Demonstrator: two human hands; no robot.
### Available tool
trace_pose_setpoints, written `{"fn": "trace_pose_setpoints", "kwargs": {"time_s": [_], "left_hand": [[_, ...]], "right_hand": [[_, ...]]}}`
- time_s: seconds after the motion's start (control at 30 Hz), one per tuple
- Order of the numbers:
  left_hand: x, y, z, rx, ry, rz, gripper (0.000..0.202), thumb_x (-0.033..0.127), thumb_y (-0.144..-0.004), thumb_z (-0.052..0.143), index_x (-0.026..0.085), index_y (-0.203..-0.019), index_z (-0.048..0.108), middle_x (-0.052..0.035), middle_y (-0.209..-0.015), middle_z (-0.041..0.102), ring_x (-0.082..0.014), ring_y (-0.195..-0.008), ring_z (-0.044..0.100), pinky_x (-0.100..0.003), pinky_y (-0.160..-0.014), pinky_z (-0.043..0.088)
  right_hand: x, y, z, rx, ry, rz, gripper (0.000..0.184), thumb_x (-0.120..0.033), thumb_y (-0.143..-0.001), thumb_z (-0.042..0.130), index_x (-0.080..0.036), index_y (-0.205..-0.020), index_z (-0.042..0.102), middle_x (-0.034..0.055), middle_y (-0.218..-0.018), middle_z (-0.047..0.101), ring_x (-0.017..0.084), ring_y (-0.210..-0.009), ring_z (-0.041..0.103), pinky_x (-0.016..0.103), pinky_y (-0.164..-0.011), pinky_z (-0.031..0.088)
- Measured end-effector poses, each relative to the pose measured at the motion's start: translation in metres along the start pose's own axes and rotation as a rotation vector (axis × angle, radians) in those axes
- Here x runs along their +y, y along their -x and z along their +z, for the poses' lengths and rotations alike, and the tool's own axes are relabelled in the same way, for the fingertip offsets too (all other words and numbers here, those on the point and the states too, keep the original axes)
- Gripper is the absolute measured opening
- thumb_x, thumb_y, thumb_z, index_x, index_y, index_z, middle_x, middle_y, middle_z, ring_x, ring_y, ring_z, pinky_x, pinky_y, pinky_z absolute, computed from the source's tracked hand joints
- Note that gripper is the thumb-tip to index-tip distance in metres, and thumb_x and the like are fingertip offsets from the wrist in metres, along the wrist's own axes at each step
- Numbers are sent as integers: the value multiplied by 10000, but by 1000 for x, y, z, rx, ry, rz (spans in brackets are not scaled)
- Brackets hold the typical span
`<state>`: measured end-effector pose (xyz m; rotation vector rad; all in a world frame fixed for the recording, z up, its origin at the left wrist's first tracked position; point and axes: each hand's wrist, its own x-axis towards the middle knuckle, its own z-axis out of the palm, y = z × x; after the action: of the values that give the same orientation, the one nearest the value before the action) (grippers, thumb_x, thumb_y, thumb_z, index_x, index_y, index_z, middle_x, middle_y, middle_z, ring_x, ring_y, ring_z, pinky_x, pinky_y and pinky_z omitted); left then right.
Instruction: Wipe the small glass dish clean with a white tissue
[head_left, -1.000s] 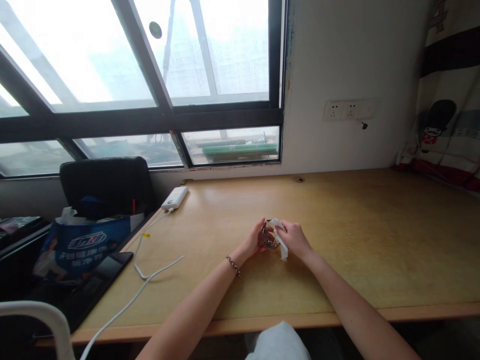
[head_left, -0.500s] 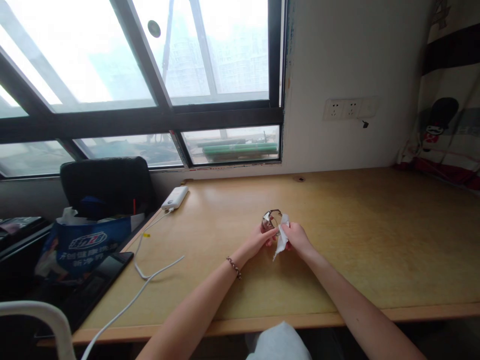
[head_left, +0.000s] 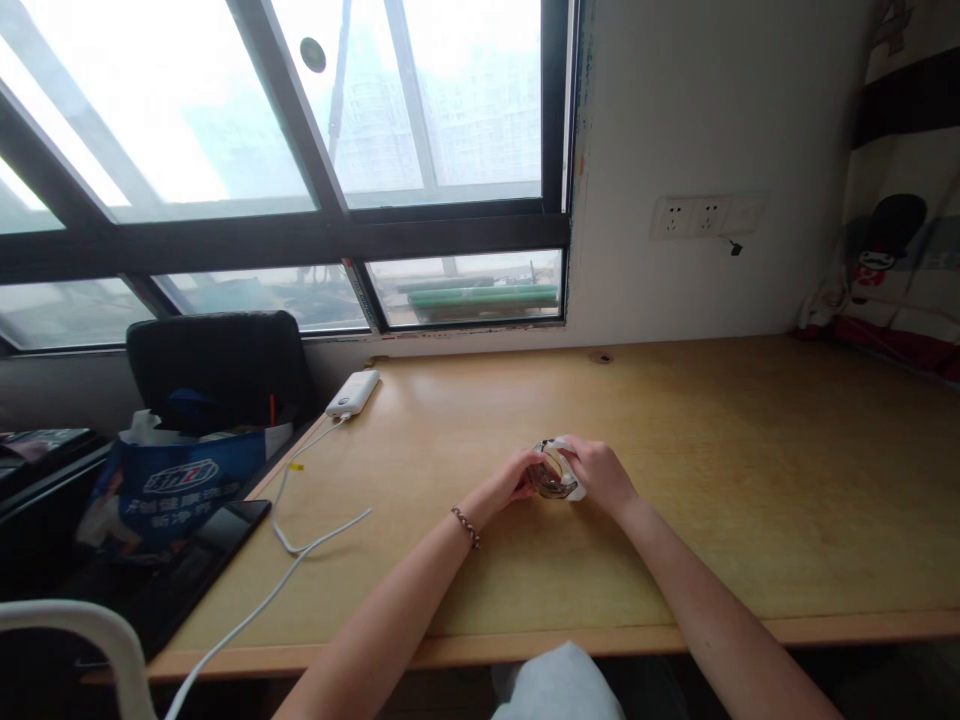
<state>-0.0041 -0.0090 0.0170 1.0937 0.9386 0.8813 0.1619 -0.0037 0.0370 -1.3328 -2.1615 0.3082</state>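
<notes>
Above the middle of the wooden desk I hold a pair of glasses [head_left: 556, 490] with a thin dark frame. My left hand [head_left: 519, 475] is closed around its left side, with a braided bracelet on that wrist. My right hand [head_left: 598, 474] pinches a white tissue [head_left: 577, 488] against the right side of the glasses. The fingers partly cover both the glasses and the tissue.
On the desk [head_left: 712, 480], a white power bank [head_left: 353, 394] lies at the left edge with a white cable [head_left: 281, 545] trailing from it. A dark tablet [head_left: 217, 560] sits at the left corner. Beyond are a black chair [head_left: 221, 365] and a blue bag [head_left: 176, 495].
The glasses have turned and come slightly lower between my hands. The tissue, which hung down from my right hand, is now bunched against the right side of the glasses.
</notes>
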Motion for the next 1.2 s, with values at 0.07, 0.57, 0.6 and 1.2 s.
{"fn": "trace_pose_setpoints", "kwargs": {"time_s": [0.07, 0.57, 0.6, 1.2], "left_hand": [[3, 1, 3, -18, -39, -20, 391, 445, -697, 463, 99, -581, 603, 33, -314, 331, -38, -273, 214, -207, -323, 105], [-8, 2, 10, 36, -181, 254, 318, 338, -618, 654, 94, -799, 561, 3, -558, 525, -89, -451, 486, -202, -430, 388], [-8, 2, 11, 50, -173, 281, 315, 341, -606, 665, 96, -769, 553, -5, -580, 534, -101, -488, 504, -215, -460, 413], [0, 3, 12, -33, -142, 272, 462, 381, -607, 667, 113, -968, 560, -78, -857, 610, -139, -665, 537, -196, -501, 409]], "right_hand": [[-2, 1, -1, -9, 10, -65, 171, -264, -826, 439, -188, -880, 583, 53, -736, 635, 158, -688, 584, 209, -593, 356], [16, -6, 19, 95, -98, 233, 344, -388, -809, 418, -153, -655, 616, 64, -604, 622, 154, -531, 536, 224, -479, 314], [16, -7, 21, 88, -135, 259, 373, -407, -811, 402, -147, -646, 612, 66, -595, 620, 155, -526, 535, 223, -470, 316], [0, 6, 2, 194, 36, -159, 252, -149, -826, 383, -165, -1035, 522, 87, -938, 607, 183, -845, 567, 257, -742, 412]]}}
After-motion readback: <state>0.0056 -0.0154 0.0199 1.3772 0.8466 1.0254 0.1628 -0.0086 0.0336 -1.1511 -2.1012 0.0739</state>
